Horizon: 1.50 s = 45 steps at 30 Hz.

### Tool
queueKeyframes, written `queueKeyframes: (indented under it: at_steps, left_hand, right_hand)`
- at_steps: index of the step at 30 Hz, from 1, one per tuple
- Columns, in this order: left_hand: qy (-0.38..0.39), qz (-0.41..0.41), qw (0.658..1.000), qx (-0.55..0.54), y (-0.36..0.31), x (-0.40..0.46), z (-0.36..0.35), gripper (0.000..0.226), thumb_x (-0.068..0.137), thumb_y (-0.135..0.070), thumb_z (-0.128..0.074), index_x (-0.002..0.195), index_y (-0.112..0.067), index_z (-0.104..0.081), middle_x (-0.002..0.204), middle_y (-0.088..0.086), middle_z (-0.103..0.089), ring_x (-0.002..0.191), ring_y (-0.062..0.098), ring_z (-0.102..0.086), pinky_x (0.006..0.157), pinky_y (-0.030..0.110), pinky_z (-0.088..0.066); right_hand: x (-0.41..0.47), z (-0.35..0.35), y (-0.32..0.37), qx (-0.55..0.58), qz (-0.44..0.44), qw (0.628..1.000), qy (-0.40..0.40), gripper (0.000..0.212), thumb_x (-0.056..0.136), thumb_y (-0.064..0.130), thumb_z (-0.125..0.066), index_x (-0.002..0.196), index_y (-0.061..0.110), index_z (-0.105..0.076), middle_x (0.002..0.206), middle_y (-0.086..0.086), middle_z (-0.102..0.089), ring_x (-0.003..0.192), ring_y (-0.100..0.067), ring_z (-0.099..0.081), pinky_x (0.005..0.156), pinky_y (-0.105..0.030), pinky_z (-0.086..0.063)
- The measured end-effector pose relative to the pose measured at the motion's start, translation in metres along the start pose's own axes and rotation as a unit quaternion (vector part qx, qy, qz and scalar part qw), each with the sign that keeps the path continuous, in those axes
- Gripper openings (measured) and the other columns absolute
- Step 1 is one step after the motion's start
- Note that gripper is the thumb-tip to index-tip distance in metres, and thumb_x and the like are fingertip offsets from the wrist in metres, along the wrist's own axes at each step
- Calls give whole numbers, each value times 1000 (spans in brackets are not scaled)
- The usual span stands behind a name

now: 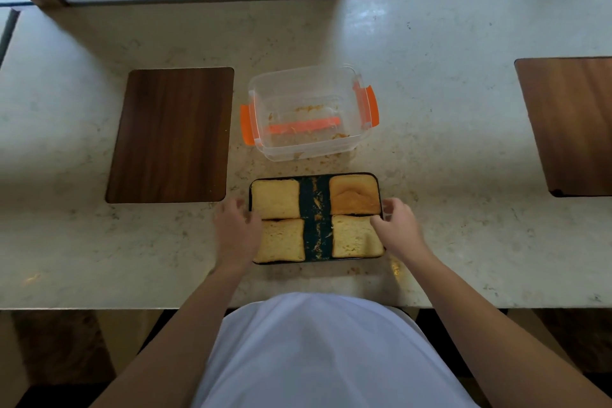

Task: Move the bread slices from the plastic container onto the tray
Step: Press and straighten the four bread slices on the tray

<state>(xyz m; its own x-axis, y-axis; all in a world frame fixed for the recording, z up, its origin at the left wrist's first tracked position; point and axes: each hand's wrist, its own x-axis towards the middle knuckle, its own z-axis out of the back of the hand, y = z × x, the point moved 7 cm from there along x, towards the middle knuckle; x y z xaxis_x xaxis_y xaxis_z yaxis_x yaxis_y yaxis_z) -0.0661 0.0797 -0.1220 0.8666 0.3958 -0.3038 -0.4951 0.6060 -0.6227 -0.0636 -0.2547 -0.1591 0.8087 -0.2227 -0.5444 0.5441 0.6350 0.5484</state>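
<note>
A dark rectangular tray [316, 209] lies on the counter in front of me with several bread slices on it, one in each corner: far left [275, 198], far right [354, 194], near left [283, 241], near right [355, 239]. Crumbs litter its bare middle strip. Behind it stands the clear plastic container [308, 111] with orange clips, holding only crumbs. My left hand [235, 228] hovers at the tray's left edge, fingers apart. My right hand [395, 225] is at the right edge, fingertips over the near right slice's corner, holding nothing.
A dark wooden board [172, 134] is set into the pale stone counter [447, 142] to the left, another [569, 124] at the far right. Crumbs lie between container and tray. Windows run along the counter's back edge.
</note>
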Motion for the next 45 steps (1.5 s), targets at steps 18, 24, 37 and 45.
queueKeyframes:
  at_steps: [18,24,37,45]
  left_hand:
    - [165,96,976,-105,28,-13,-23,7,90,-30,-60,90,-27,-66,91,-4,-69,86,18,-66,69,32,-49]
    - [82,45,993,-73,11,-6,-12,43,94,-20,-57,135,-6,-57,125,4,-64,104,11,-55,86,28,-41]
    - [127,67,985,-95,-3,8,-23,14,89,-25,-52,84,-37,-55,83,-16,-49,63,-3,-38,57,22,-30]
    - [158,69,981,-87,-7,9,-27,31,91,-24,-53,71,-38,-33,70,-18,-30,58,-2,-30,55,21,-24]
  right_hand:
    - [-33,-8,-14,4,-58,998,-6,49,87,23,-61,133,12,-49,127,-7,-55,110,-23,-54,90,-43,-50]
    - [-35,-32,62,-6,97,995,-32,52,93,22,-61,143,13,-48,136,-4,-52,120,-17,-53,95,-31,-47]
    - [-24,-106,104,83,-9,984,158,60,92,26,-61,148,13,-43,143,-3,-55,103,-11,-53,79,-26,-43]
    - [-24,-104,104,66,-2,987,150,59,92,25,-61,146,12,-45,142,-4,-56,116,-16,-54,86,-28,-43]
